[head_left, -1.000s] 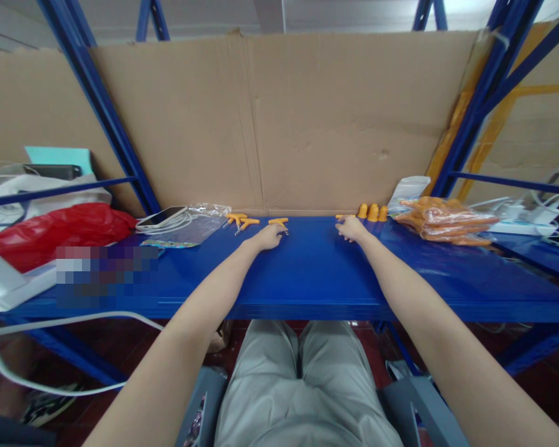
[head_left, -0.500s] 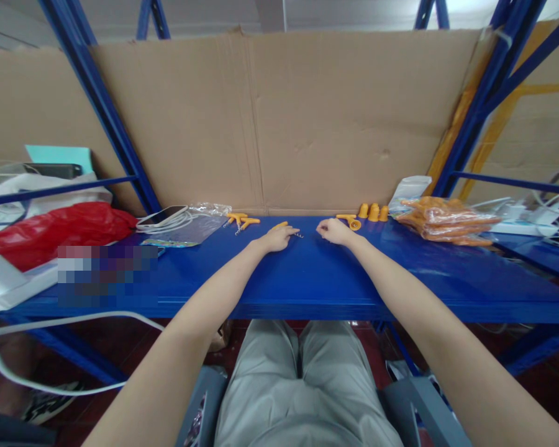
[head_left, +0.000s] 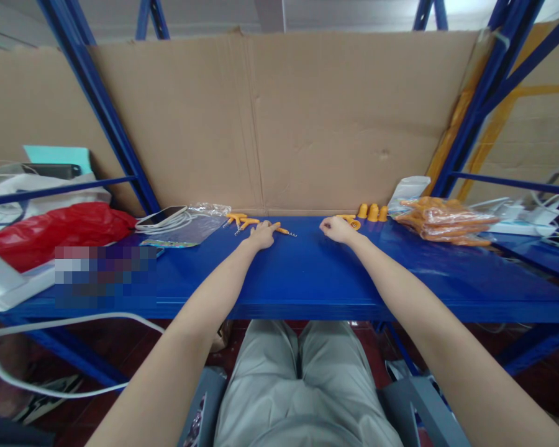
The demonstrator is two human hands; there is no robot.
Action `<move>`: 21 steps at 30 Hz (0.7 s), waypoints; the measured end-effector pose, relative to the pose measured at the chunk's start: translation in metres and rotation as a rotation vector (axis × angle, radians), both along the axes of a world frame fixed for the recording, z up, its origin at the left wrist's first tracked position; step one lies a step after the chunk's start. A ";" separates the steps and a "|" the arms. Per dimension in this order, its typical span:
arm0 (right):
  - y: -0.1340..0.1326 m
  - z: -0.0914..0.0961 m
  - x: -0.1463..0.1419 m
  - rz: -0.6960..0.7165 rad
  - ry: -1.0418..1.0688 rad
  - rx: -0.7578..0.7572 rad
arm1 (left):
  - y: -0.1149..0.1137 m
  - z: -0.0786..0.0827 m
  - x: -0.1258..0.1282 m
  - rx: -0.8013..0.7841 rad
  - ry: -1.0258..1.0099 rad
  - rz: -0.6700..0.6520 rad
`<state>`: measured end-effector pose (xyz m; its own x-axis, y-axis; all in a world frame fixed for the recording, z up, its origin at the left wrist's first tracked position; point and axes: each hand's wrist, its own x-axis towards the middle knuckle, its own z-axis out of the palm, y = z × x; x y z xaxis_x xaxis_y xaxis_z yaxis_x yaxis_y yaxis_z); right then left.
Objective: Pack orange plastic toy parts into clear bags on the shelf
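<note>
Plastic-and-metal corkscrew, glossy tabletop

Stretching bare left arm and right arm forward and slanting inward, with left grip palm down, fingers partly extended, well apart from right grip, loosely curled inward.

Blue bench and its load, as viewed from the seated side.
Left to right: red plastic; a clear sleeve; clustered corkscrews; a partly hidden orange piece; three orange caps, standing in a row just beside it; clear bags of orange parts, heaped.
</note>
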<state>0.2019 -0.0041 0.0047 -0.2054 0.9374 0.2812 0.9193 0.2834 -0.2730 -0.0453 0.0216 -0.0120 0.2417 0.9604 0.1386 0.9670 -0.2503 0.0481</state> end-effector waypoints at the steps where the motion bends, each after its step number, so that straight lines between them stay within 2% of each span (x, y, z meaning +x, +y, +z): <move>1: 0.000 0.001 0.001 -0.034 -0.007 0.026 | 0.000 0.000 -0.002 -0.001 0.001 0.030; 7: 0.002 0.001 0.021 -0.329 0.069 0.145 | 0.002 0.002 -0.009 0.088 0.036 0.089; 9: 0.003 -0.002 0.031 -0.413 0.105 0.095 | 0.001 0.005 -0.009 0.097 0.052 0.065; 11: 0.006 -0.006 0.039 -0.464 0.111 -0.026 | 0.001 0.008 -0.007 0.061 0.052 0.012; 13: 0.010 -0.011 0.046 -0.449 0.088 -0.148 | -0.001 0.011 -0.006 0.013 0.037 -0.037; 15: 0.017 -0.016 0.050 -0.379 0.055 -0.193 | -0.002 0.013 -0.004 -0.019 0.018 -0.050; 21: 0.043 -0.035 0.048 -0.177 -0.017 -0.079 | -0.005 0.017 -0.002 -0.062 -0.029 -0.041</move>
